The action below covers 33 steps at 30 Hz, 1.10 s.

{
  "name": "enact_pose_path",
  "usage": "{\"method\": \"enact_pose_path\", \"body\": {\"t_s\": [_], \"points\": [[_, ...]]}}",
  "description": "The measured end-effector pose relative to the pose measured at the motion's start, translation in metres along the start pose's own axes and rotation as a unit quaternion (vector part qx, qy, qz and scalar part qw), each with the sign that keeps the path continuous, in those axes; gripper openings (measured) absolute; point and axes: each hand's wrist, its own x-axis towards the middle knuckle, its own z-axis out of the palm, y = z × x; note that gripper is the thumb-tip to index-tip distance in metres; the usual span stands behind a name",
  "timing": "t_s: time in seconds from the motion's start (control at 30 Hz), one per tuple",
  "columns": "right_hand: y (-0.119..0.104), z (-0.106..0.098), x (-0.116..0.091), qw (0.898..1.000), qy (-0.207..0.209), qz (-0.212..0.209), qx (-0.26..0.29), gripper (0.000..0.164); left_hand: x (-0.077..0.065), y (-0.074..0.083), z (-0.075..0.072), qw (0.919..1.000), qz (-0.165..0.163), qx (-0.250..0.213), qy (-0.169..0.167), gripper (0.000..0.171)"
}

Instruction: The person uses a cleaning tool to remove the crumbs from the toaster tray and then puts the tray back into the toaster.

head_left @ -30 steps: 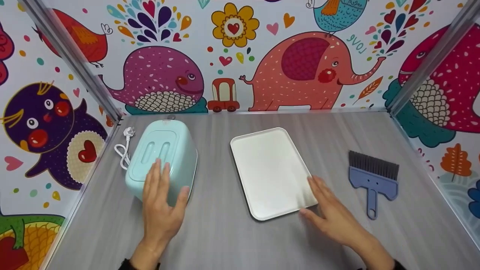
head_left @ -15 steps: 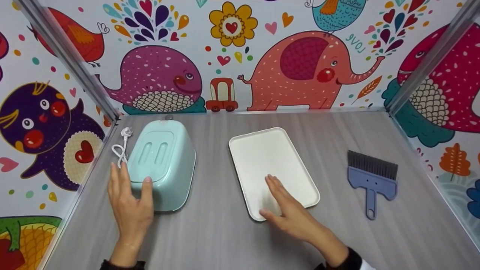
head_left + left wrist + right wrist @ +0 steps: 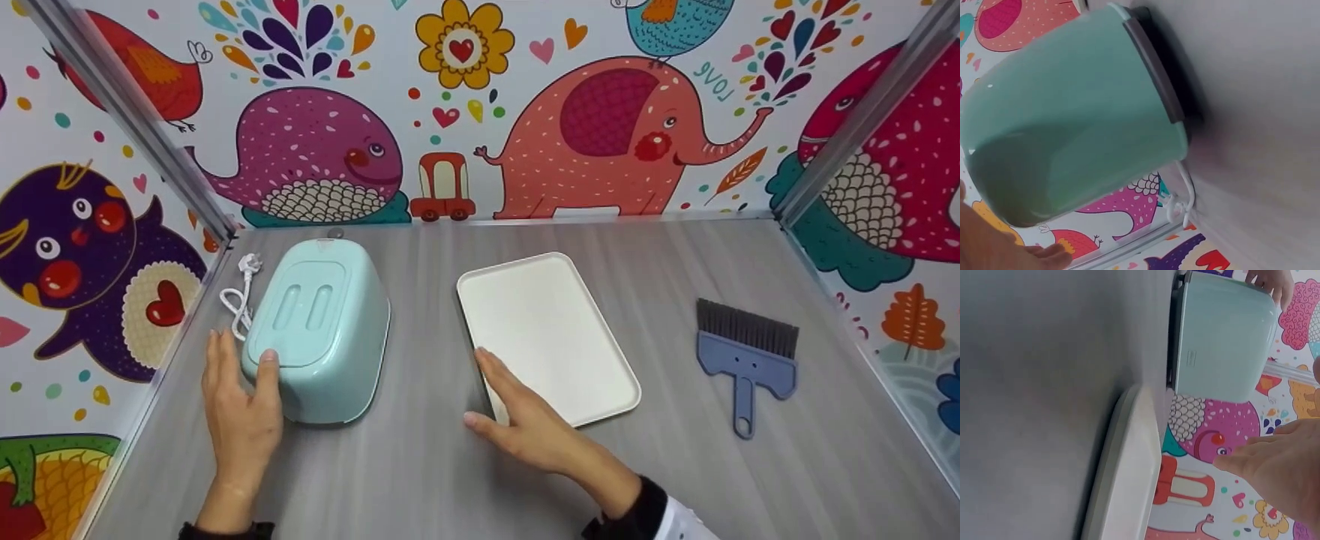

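A mint-green toaster [image 3: 319,330] with two long slot-shaped dents in its covered top stands on the left of the grey table. My left hand [image 3: 241,420] is at its near left corner, fingers straight, thumb spread across the front; whether it touches the toaster I cannot tell. A white rectangular tray [image 3: 551,337] lies flat in the middle. Above the tray's near left corner hovers my right hand [image 3: 536,431], fingers extended and holding nothing. In the right wrist view, that hand [image 3: 1283,467] appears apart from the tray [image 3: 1134,478].
Beside the toaster's left side lies its looped white cord [image 3: 241,300] with a plug. A blue brush [image 3: 744,360] with dark bristles rests on the right side of the table. Walls with printed cartoon animals [image 3: 600,142] enclose the back and sides.
My left hand has shifted left, from over the toaster's front to its near left corner. The right hand has moved left across the tray, from its right edge to its left corner.
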Motion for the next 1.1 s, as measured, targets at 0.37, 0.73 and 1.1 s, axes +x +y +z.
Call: {"method": "enact_pose_path", "body": {"t_s": [0.37, 0.73, 1.1], "points": [[-0.025, 0.019, 0.033, 0.999, -0.037, -0.010, 0.009, 0.083, 0.006, -0.002, 0.003, 0.9998, -0.008, -0.003, -0.018, 0.069], [-0.045, 0.046, 0.073, 0.993, -0.049, 0.009, 0.104, 0.083, 0.008, -0.008, 0.001, 0.9975, -0.047, -0.050, -0.017, 0.063], [-0.055, 0.063, 0.094, 0.977, -0.058, 0.023, 0.204, 0.082, 0.012, -0.015, 0.004, 0.9902, -0.112, -0.079, -0.028, 0.062]]}}
